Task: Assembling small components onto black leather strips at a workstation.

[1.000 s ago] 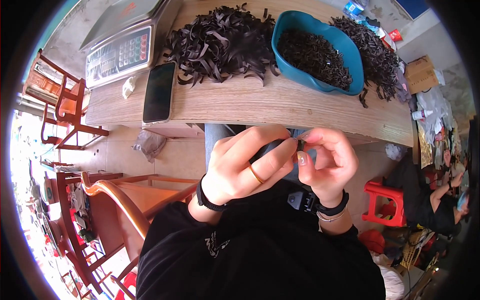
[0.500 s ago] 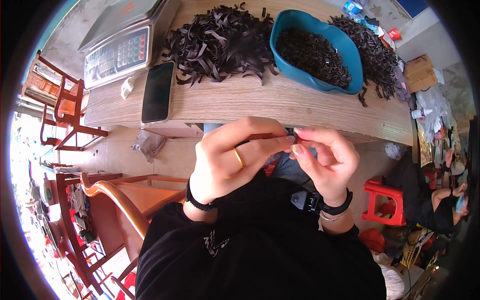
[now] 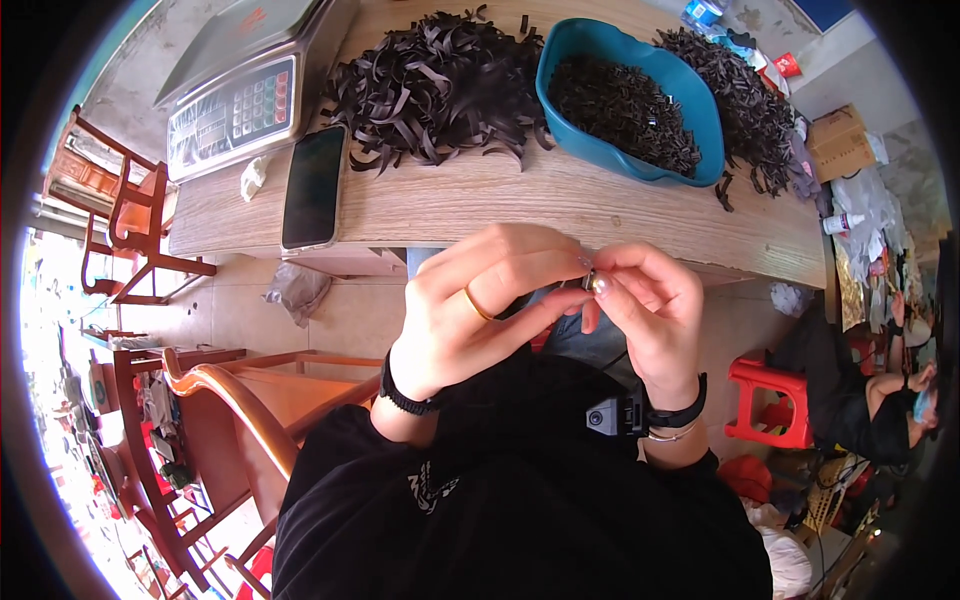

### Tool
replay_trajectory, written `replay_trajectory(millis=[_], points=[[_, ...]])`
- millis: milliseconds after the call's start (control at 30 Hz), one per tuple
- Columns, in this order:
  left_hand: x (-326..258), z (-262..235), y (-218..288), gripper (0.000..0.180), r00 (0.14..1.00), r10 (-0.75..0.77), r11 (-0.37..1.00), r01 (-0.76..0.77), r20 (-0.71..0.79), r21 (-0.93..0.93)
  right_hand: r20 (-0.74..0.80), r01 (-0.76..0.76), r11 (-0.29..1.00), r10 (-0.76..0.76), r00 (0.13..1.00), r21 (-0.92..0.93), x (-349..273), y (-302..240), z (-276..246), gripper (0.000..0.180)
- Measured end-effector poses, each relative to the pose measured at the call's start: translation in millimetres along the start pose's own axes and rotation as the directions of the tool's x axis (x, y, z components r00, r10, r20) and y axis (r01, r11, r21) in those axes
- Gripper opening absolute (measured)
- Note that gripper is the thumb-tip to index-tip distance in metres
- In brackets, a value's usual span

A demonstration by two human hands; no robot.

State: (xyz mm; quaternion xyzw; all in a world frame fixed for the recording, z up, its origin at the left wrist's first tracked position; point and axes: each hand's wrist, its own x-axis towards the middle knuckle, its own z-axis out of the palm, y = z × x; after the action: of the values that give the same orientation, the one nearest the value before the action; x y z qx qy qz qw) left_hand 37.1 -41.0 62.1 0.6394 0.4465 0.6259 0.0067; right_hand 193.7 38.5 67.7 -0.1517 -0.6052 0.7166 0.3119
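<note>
Hands [image 3: 450, 310] pinch small piece [image 3: 588, 282]; shirt [image 3: 540, 520] bears white print [image 3: 430, 488]

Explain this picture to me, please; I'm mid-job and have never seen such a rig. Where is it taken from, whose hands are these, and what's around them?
There is no machine here. You're looking down through a wide fisheye camera on a person's head, so straight edges bend near the rim. Picture left is the person's left.

The left hand and right hand are bare, held in front of the table. Their fingertips pinch a small dark piece, mostly covered, so I can't say exactly what it is.

On the table, from left: a scale, a crumpled white scrap, a phone, a heap of dark strips, a teal basin of short dark bits, and another dark heap.
</note>
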Motion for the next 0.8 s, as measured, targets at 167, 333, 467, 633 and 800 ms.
replay_trajectory(millis=[167,333,467,633,800], points=[[-3.0,0.8,1.4,0.036,1.0,-0.008,0.998,0.007,0.013,0.062,-0.028,0.004,1.0,-0.004,1.0,-0.009,0.6,1.1,2.3,0.01],[-1.4,-0.6,2.9,0.034,0.997,-0.033,0.968,0.013,0.073,0.252,-0.045,0.006,0.996,-0.01,0.999,-0.086,1.7,-2.4,4.1,0.01],[-1.7,-0.4,1.8,0.034,0.995,-0.026,0.951,-0.006,0.098,0.31,-0.057,0.032,0.992,-0.039,0.998,-0.12,0.2,3.2,7.0,0.011],[0.4,-4.0,2.2,0.034,0.992,-0.041,0.951,0.002,0.119,0.308,-0.037,0.059,0.994,-0.063,0.997,-0.096,-0.7,3.8,7.9,0.011],[0.4,-6.0,2.6,0.034,0.991,-0.073,0.941,0.03,0.113,0.338,0.007,0.105,0.953,-0.108,0.994,-0.285,-1.8,6.4,4.7,0.011]])
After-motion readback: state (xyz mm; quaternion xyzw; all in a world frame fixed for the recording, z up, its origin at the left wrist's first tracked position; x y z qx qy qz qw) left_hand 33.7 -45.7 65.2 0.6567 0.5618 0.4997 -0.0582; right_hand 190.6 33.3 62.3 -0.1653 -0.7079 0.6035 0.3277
